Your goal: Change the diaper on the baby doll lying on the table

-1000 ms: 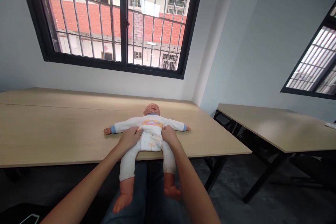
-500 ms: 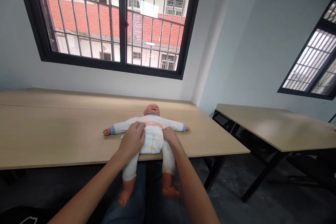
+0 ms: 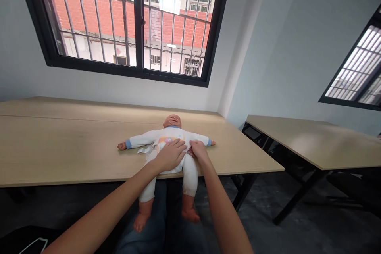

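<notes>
- Here, a baby doll (image 3: 171,143) in a white romper lay on its back at the near edge of a long wooden table (image 3: 59,147), head toward the far wall, arms spread left and right, legs hanging off the near edge.
- The left hand (image 3: 170,156) lay flat across the doll's belly, fingers loosely spread and pressing on the cloth, not clenched.
- The right hand (image 3: 198,150) sat at the doll's right-side hip, fingertips pinching the romper fabric just beside the left hand.
- A bit of white cloth (image 3: 145,149) stuck out on the table left of the doll's waist.
- A barred window (image 3: 133,20) filled the far wall; a second table (image 3: 312,143) stood well apart on the right.
</notes>
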Demonstrator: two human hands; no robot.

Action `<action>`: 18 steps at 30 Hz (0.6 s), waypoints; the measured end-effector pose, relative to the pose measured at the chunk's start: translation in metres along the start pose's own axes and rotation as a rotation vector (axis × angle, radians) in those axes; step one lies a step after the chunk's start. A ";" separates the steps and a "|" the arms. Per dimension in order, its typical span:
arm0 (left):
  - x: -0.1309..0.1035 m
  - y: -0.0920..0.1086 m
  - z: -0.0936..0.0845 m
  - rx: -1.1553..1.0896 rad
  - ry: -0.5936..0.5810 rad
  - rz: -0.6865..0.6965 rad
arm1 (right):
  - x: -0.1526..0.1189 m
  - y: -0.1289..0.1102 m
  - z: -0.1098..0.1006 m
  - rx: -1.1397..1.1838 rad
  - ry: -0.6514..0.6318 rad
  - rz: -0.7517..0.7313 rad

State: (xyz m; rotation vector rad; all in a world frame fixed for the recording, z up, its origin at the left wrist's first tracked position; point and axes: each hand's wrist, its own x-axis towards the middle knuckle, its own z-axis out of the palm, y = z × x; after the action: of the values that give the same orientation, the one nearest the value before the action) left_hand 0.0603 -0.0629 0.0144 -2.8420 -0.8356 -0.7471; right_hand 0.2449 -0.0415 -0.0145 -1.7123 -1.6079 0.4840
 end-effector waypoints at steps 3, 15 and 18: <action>-0.006 0.004 0.003 0.089 0.026 -0.024 | -0.007 0.010 -0.003 0.015 0.091 0.071; -0.008 0.007 0.007 0.151 0.039 -0.029 | -0.013 0.014 -0.007 -0.106 0.062 -0.094; -0.007 0.007 0.008 0.157 0.033 -0.029 | -0.011 0.013 -0.005 -0.223 0.079 -0.058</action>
State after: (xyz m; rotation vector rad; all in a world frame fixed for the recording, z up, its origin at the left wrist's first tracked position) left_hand 0.0619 -0.0703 0.0040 -2.6777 -0.8903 -0.6972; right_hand 0.2564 -0.0526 -0.0229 -1.8169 -1.7006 0.2109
